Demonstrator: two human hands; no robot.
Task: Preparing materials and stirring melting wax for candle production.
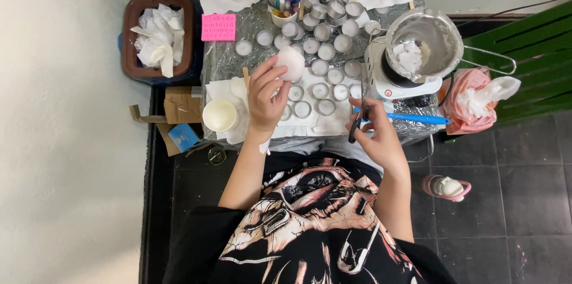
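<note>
Home craft corner, foil-covered table w/ small tins, melting pot, tiled floor

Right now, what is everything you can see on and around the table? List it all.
small round tins: many, silver, table centre
white lump: one, in left hand
scissors: one, dark, in right hand
metal pot: one, silver, on white heater, right
paper cup: one, cream, left edge
blue tool: one, right edge
pink note: one, upper left
bin: one, brown, holds white paper
pink bag: one, right of table
left hand: holds lump
right hand: holds scissors
</note>
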